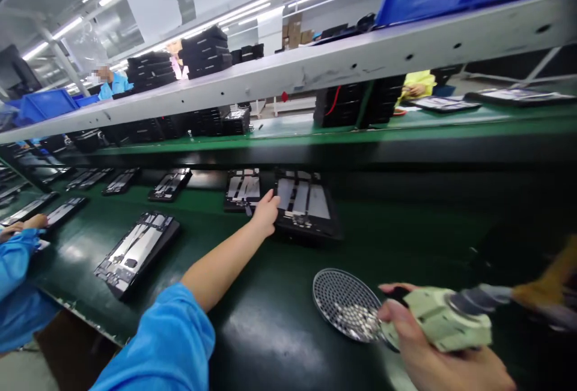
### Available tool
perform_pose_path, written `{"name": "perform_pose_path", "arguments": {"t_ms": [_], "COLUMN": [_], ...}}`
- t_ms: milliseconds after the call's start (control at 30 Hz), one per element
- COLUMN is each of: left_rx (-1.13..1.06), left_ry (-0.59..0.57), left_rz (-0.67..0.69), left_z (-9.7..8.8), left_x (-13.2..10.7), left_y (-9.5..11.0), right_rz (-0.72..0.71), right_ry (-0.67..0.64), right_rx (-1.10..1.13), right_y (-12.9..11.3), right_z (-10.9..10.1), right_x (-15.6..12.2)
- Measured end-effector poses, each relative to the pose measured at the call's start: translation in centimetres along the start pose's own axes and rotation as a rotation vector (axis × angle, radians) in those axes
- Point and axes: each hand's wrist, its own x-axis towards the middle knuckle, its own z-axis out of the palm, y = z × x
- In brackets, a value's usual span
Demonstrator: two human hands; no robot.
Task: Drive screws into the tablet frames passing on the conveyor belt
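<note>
Dish (332,290) of silvery bits (358,322) near pale-green tool (444,319)

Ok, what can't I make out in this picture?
Head view: some fingertips of the left hand at the black device, hidden by the hand itself.
Head view: some fingers of the right hand, hidden by the pale green tool.
Head view: shiny pieces in the perforated dish, too small to count.
Head view: the co-worker at left, cut off by the edge.

- perforated dish (331,289) on bench (252,325), small parts (358,320) in it
- device (303,195) behind dish, left hand (265,215) at its left edge
- power tool (444,319) in right hand (428,349), right of dish
- shelf (270,84) behind, above bench
</note>
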Motion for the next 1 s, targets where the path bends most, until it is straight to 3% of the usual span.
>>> {"name": "perform_pose_path", "arguments": {"t_ms": [133,233,367,433,500,600,667,733,833,1000], "left_rx": [-0.100,-0.136,-0.137,0.018,0.306,0.728,0.857,0.912,0.956,0.929], "left_ry": [-0.028,-0.036,-0.064,-0.099,-0.136,-0.244,-0.420,-0.628,-0.793,-0.816], "left_rz": [-0.078,-0.150,-0.216,-0.202,-0.068,0.382,0.684,0.883,1.044,1.210], "left_z": [-8.5,-13.3,-16.5,-17.5,-18.5,-19.9,-20.6,-20.8,-20.7,-20.0], "left_x": [-7.3,-12.7,-17.9,-19.4,-20.4,-21.5,-22.0,-22.4,-22.5,-22.7], "left_y": [-1.2,-3.6,-7.1,-8.0,-8.1,-7.3,-6.7,-6.3,-6.5,-7.0], "right_rz": [-0.017,-0.018,-0.076,-0.112,-0.136,-0.126,-0.108,-0.096,-0.093,-0.100], "right_ry": [0.033,0.032,0.062,0.060,0.051,0.035,0.017,-0.004,0.002,-0.027], "right_rx": [0.185,0.276,0.375,0.383,0.374,0.374,0.380,0.383,0.381,0.367], "right_y": [-1.9,-3.8,-5.9,-6.2,-5.8,-4.8,-4.1,-3.7,-3.6,-3.8], "right_z": [1.2,2.4,4.5,5.6,6.5,6.9,6.8,6.5,6.1,5.9], "right_x": [0.3,0.4,0.6,0.6,0.4,-0.2,-0.7,-1.0,-1.3,-1.4]}}
